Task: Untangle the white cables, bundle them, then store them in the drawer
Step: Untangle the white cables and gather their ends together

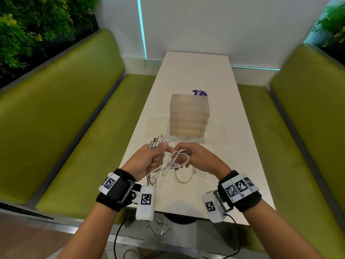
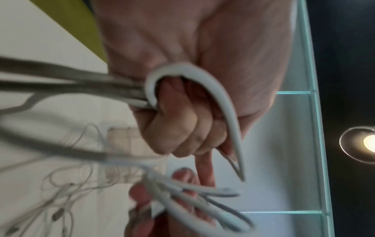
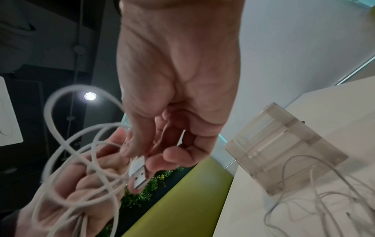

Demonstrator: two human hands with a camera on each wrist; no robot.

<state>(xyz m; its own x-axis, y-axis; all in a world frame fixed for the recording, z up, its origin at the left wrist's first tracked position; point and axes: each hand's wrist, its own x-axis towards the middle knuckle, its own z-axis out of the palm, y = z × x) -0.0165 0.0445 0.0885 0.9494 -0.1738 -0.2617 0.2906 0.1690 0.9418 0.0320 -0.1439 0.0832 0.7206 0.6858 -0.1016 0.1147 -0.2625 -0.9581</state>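
Left hand (image 1: 147, 158): raised above the near end of the desk (image 1: 233, 128), fingers curled into a fist round a bunch of white cables (image 1: 169, 165). The plug ends (image 1: 156, 142) stick up out of the top of the fist; the cords hang out below it in loose loops. In the left wrist view the fist (image 2: 182, 128) has one cord arching over the knuckles.

Right hand (image 1: 197, 156): just beside the left, over the desk, its grip pinching a flat USB plug (image 3: 138, 172) between thumb and fingertips. The plug's cord loops round toward the left hand.

White cables, remainder: further loops lie on the desk under and behind the hands, reaching toward the drawer unit. One more tangle (image 1: 159, 228) lies on the floor below the near desk edge.

Drawer unit (image 1: 188, 116): a small translucent block of stacked drawers, standing mid-desk, beyond the hands. Whether any drawer stands pulled out cannot be told.

Purple round item (image 1: 200, 93): partly hidden behind the drawer unit, white lettering on it.

Surroundings: green benches (image 1: 78, 113) on both sides of the desk, plants (image 1: 28, 25) behind the left bench, white wall at the far end.
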